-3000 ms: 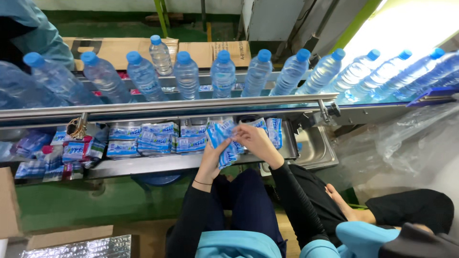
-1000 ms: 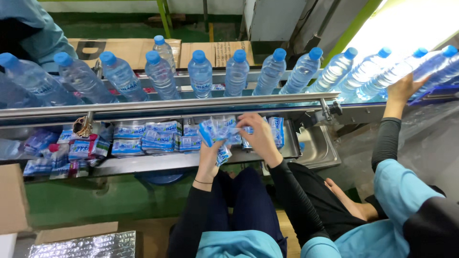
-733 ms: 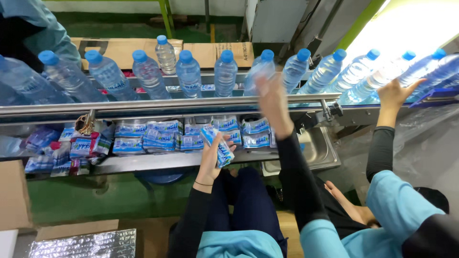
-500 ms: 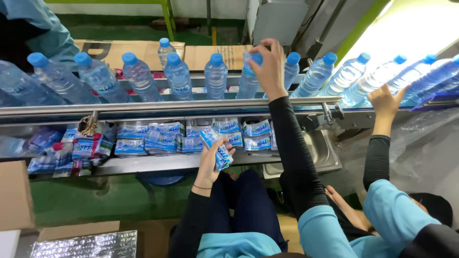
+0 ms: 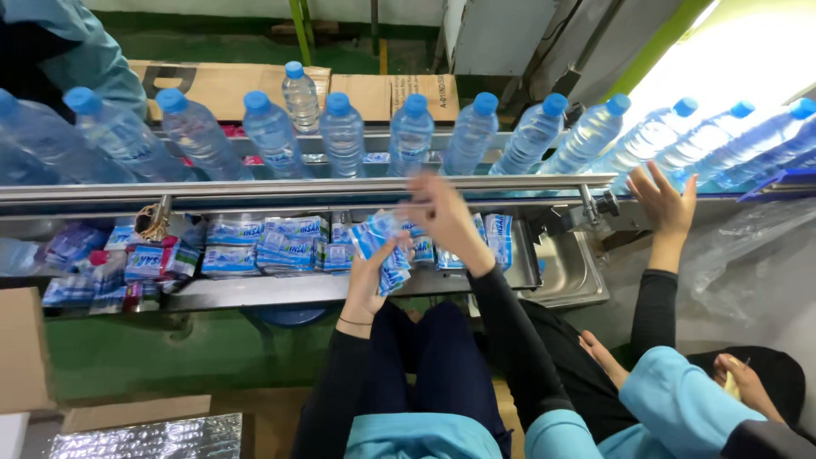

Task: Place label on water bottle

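Note:
My left hand (image 5: 367,282) is shut on a small stack of blue-and-white label sleeves (image 5: 387,248), held just above the steel shelf (image 5: 255,291). My right hand (image 5: 444,218) is blurred with motion, right beside the top of that stack and below the conveyor rail (image 5: 297,189); its grip is unclear. Behind the rail stands a row of clear water bottles with blue caps (image 5: 410,136). More bundles of label sleeves (image 5: 289,245) lie along the shelf to the left of my hands.
A co-worker's hand (image 5: 667,204) reaches up to the rail at the right, their blue sleeve below it. Another person's teal sleeve (image 5: 81,51) is at the upper left. Cardboard boxes (image 5: 221,81) lie beyond the conveyor. A steel basin (image 5: 571,272) sits right of the shelf.
My right hand reached up to a bottle on the conveyor and has come back down to the label stack in my left hand. The bottles have shifted along the line.

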